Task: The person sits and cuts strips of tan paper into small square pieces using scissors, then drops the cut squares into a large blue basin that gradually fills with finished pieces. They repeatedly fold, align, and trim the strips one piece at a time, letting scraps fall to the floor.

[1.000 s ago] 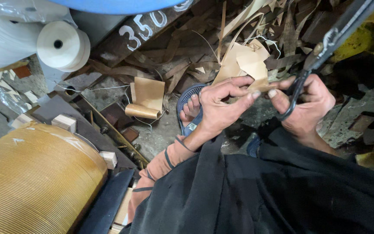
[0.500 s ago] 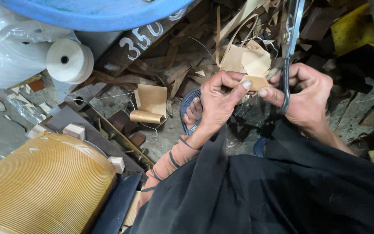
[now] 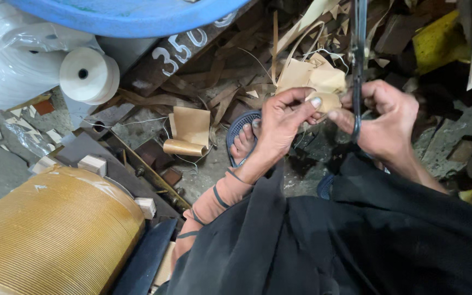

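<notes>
Two hands meet over one small folded piece of tan paper [image 3: 323, 82], held up in front of the person's knees, above the littered floor. The left hand [image 3: 279, 117] pinches its lower edge between thumb and forefinger, closed tight on it. The right hand [image 3: 381, 117] is curled through the handles of a pair of dark scissors [image 3: 358, 60], whose blades stand nearly upright just beside the paper's right edge; whether the blades are parted I cannot tell.

From where I stand, the worry is how near the left fingertips [image 3: 315, 102] sit to those blades. If the paper slips or buckles as it is cut, the blades could nip a finger. The piece is crumpled and floppy, so it could also fold away from the blades and tear crooked.

Below, a foot in a blue sandal [image 3: 241, 136] rests among paper offcuts [image 3: 189, 131] and loose thread, so a dropped piece would be lost in the scraps. A big wound copper-coloured coil [image 3: 45, 240] sits at the left, a white spool [image 3: 86, 74] farther back.
</notes>
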`<state>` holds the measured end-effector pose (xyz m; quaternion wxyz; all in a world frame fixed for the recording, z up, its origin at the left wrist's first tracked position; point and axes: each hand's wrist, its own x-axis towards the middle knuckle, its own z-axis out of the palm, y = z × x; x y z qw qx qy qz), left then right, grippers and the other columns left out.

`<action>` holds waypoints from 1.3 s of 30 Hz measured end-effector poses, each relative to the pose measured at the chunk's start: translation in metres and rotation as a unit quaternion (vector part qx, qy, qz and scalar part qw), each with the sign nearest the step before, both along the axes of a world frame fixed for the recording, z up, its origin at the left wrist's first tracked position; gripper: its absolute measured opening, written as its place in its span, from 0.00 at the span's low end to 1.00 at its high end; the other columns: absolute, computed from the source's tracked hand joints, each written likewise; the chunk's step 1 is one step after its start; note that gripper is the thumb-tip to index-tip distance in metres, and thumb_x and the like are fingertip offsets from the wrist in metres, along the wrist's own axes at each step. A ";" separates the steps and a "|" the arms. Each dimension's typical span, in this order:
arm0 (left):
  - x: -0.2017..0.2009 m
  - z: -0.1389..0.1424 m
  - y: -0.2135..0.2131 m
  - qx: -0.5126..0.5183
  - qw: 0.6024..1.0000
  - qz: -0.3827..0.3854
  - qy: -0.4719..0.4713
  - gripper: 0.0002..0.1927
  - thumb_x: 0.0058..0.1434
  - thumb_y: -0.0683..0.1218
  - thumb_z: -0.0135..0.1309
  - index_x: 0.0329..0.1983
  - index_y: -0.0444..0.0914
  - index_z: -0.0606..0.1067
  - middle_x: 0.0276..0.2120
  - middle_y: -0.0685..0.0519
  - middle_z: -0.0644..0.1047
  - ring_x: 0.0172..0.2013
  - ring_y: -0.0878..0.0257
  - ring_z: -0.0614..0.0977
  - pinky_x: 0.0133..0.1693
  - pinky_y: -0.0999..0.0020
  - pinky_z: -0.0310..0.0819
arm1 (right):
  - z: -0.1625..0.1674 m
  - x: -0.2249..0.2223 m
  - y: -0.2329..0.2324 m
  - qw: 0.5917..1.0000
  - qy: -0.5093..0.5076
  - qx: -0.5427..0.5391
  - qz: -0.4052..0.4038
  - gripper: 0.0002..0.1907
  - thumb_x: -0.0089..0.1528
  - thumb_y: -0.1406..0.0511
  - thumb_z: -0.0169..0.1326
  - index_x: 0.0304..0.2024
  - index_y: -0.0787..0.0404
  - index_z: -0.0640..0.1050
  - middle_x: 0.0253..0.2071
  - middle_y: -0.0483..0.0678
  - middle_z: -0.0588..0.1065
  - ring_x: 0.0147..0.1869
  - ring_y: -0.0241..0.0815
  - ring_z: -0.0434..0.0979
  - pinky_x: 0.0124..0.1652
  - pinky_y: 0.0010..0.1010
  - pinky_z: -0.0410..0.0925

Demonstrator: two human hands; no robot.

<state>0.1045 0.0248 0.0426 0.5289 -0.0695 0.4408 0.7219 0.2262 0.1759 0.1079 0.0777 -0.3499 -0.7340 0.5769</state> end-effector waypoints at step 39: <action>0.014 -0.012 0.013 -0.173 0.975 -0.039 0.136 0.09 0.53 0.30 0.61 0.28 0.31 0.73 0.22 0.55 0.75 0.18 0.73 0.72 0.18 0.74 0.64 | 0.013 0.087 -0.011 0.936 -0.281 -0.162 0.138 0.20 0.45 0.65 0.71 0.36 0.65 0.77 0.28 0.44 0.74 0.31 0.34 0.70 0.33 0.28 0.66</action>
